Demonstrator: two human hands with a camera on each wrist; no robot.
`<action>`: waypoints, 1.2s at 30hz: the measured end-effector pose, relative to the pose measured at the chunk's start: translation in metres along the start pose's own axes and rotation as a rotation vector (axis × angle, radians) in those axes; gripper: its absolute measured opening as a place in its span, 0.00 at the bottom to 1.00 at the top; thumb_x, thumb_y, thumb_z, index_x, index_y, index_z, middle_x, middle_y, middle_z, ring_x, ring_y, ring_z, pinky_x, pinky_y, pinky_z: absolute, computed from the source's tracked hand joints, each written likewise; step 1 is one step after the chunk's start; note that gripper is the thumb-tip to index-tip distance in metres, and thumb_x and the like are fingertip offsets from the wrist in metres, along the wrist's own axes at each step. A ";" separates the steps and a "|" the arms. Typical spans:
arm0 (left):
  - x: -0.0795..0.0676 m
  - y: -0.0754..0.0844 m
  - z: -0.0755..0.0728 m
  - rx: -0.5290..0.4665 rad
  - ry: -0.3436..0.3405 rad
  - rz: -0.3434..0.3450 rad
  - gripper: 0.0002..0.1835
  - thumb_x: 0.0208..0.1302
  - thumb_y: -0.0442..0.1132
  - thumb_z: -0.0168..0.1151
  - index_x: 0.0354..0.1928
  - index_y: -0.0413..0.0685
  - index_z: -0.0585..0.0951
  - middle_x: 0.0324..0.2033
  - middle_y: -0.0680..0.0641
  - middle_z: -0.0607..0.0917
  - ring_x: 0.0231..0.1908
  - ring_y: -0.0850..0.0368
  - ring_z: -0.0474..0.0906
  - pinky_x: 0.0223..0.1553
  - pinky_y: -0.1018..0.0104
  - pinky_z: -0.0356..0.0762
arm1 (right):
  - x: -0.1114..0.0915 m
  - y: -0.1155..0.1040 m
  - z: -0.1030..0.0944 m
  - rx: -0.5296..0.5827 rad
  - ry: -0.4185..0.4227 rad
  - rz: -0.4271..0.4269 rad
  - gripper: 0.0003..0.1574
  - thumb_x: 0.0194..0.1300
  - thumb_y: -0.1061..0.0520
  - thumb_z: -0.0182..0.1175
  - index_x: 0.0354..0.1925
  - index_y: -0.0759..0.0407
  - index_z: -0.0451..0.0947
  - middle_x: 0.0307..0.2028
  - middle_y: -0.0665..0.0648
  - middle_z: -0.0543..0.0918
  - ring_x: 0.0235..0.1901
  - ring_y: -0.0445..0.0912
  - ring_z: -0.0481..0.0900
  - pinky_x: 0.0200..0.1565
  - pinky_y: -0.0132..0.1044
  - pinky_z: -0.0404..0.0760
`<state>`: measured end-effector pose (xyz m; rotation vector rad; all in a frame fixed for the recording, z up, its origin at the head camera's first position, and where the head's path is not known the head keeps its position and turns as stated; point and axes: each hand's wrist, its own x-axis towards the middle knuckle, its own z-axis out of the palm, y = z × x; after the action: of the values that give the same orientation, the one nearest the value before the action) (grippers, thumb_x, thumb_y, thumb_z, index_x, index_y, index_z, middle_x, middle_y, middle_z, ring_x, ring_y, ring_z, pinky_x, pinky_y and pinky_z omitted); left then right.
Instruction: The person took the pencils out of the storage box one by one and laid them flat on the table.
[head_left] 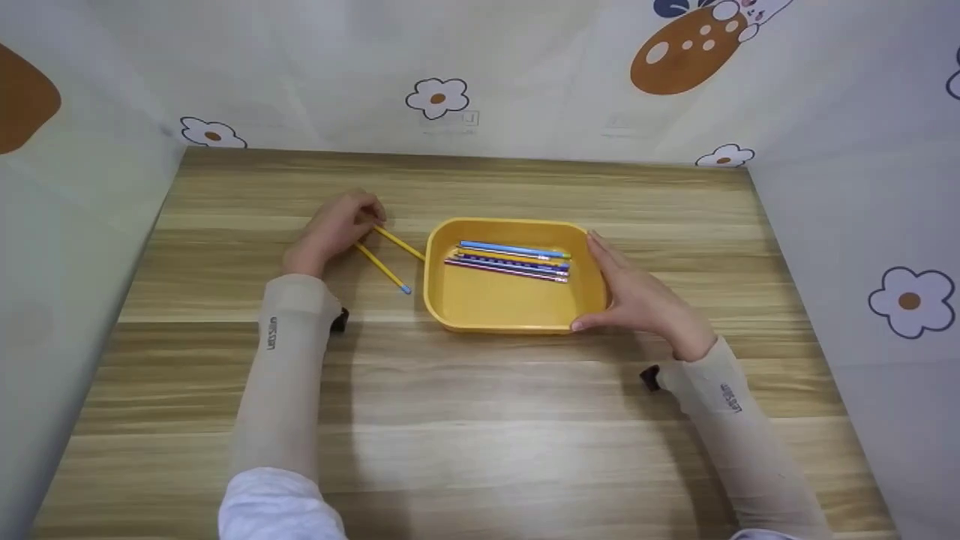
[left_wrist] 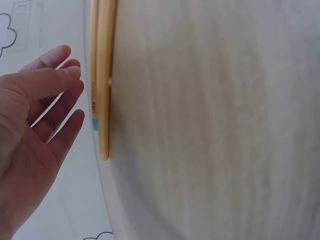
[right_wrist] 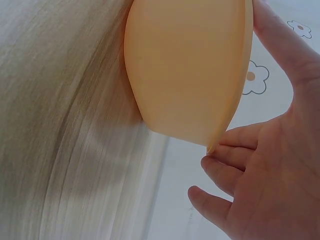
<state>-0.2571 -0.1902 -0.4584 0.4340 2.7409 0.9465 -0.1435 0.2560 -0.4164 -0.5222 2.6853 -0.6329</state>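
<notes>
A yellow plastic bin (head_left: 495,307) stands on the table with several pencils (head_left: 514,251) lying side by side in it, blue, yellow and dark patterned ones among them. My right hand (head_left: 645,300) grips the bin's right end, thumb at the front corner and fingers along the far side of the rim. Left of the bin lie two yellow pencils, one with a blue end (head_left: 382,268) and another (head_left: 400,242) that reaches the bin's wall. Over their far ends is my left hand (head_left: 337,229), fingers loosely bent; in the left wrist view its thumb and fingertips are right beside the pencils (left_wrist: 104,100).
The wood-grain table (head_left: 480,435) runs to pale walls (head_left: 525,82) with flower prints at the back and both sides. Beige sleeves (head_left: 289,375) cover both forearms, each with a small black piece at the wrist.
</notes>
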 end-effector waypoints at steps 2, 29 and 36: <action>-0.002 0.000 -0.001 -0.058 0.017 0.005 0.07 0.69 0.30 0.58 0.46 0.39 0.81 0.49 0.39 0.80 0.53 0.43 0.77 0.54 0.49 0.77 | 0.000 0.000 0.000 0.000 -0.001 -0.003 0.86 0.42 0.31 0.77 0.80 0.57 0.34 0.80 0.58 0.39 0.79 0.56 0.43 0.77 0.55 0.50; -0.010 0.032 -0.010 -0.480 0.056 0.116 0.15 0.69 0.35 0.62 0.54 0.37 0.78 0.55 0.38 0.80 0.63 0.47 0.73 0.72 0.52 0.64 | 0.001 0.001 0.000 0.006 0.004 -0.009 0.85 0.42 0.30 0.77 0.80 0.57 0.34 0.80 0.59 0.39 0.79 0.57 0.43 0.77 0.56 0.51; -0.010 0.045 -0.008 -0.471 0.053 0.179 0.15 0.68 0.36 0.63 0.54 0.39 0.78 0.55 0.40 0.80 0.61 0.48 0.75 0.70 0.53 0.68 | 0.000 0.001 0.000 0.013 -0.003 -0.004 0.85 0.43 0.30 0.76 0.80 0.55 0.34 0.81 0.57 0.38 0.79 0.56 0.43 0.76 0.55 0.53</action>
<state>-0.2409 -0.1647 -0.4232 0.5730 2.4342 1.6139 -0.1435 0.2570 -0.4164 -0.5244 2.6766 -0.6496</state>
